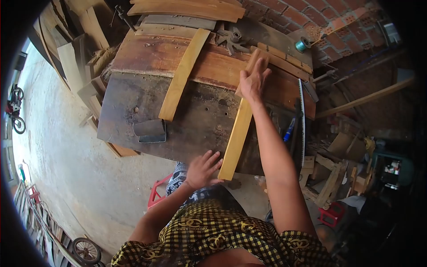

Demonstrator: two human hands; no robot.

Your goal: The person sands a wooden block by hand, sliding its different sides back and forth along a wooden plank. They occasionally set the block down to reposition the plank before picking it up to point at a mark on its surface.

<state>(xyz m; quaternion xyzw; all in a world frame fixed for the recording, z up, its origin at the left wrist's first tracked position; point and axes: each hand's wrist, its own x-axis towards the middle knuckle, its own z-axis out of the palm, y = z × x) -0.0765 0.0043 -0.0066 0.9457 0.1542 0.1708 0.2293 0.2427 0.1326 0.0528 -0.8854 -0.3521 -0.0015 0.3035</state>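
Note:
A pale yellow wooden strip (235,142) lies lengthwise on the dark worktable (120,100), its near end reaching past the front edge. My right hand (252,84) is closed over a brown wooden block (258,56) on the far part of the strip. The block's underside is hidden. Beside the strip's near end, my left hand (202,170) is open with fingers apart, slightly blurred; its thumb appears to touch the end. A second yellow strip (184,75) rests to the left across a reddish-brown board (149,55). Near the left front edge sits a dark, folded sheet (150,130), possibly sandpaper.
A metal star-shaped part (232,40) and more boards (187,9) occupy the table's back. Along the right side are a blue pen (289,130) and a long saw-like blade (303,124). Scrap wood (89,53) leans at left; a red stool (158,193) stands below.

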